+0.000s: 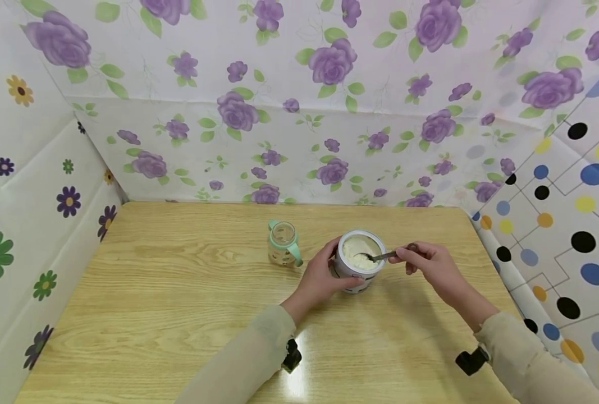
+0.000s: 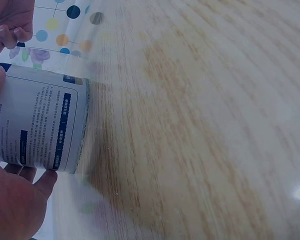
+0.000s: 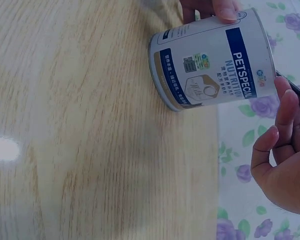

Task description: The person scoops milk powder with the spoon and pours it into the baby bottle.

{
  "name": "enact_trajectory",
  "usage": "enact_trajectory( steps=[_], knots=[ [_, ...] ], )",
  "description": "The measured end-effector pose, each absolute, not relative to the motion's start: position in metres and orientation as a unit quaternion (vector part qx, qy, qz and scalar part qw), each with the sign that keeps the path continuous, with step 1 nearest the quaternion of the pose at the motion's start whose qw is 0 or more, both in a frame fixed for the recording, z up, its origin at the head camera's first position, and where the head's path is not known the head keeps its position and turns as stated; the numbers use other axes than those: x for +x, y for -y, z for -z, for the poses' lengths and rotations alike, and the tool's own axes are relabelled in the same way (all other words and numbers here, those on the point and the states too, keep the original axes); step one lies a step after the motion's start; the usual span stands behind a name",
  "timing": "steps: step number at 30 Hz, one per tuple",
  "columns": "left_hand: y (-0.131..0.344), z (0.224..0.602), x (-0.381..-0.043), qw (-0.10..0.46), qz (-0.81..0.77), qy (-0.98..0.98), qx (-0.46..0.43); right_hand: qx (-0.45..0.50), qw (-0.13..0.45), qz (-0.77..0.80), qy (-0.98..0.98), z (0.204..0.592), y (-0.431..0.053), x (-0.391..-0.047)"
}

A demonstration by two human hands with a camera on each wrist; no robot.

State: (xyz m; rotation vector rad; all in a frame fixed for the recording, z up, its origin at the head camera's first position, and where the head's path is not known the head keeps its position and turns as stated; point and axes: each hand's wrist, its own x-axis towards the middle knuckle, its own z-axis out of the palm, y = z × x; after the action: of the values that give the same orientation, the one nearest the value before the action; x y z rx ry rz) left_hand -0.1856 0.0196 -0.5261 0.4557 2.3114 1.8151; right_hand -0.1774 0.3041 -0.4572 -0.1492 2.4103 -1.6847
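Note:
An uncovered white can (image 1: 361, 280) of pale powder (image 1: 355, 247) stands on the table, right of centre; its printed side faces the right wrist view. My left hand (image 1: 323, 275) grips the can from its left side, thumb across the front and fingers round the back. My right hand (image 1: 433, 269) pinches the dark handle of a spoon (image 1: 382, 256) over the can's right rim. The spoon's bowl end dips into the powder and is partly buried. In the left wrist view the can's label (image 2: 37, 120) shows between thumb and fingers.
To the left of the can stands a clear bottle (image 1: 282, 247) with mint-green handles and a mint-green collar, its top uncovered. The wooden table (image 1: 178, 314) ends at a flowered cloth wall (image 1: 289, 151) behind and a dotted cloth (image 1: 557, 241) on the right.

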Motion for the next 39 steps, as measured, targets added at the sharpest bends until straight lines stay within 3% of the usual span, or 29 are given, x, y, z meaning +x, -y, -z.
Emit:
enact_trajectory(
  steps=[17, 39],
  knots=[
    [-0.021, 0.527, -0.186, 0.096, -0.602, -0.778, 0.153, -0.033, 0.125, 0.721, -0.681, 0.468, -0.309, -0.173],
    [-0.018, 0.531, -0.188, 0.086, -0.606, -0.775, 0.158, 0.027, 0.122, 0.78, -0.614, 0.475, -0.303, -0.164]
  ],
)
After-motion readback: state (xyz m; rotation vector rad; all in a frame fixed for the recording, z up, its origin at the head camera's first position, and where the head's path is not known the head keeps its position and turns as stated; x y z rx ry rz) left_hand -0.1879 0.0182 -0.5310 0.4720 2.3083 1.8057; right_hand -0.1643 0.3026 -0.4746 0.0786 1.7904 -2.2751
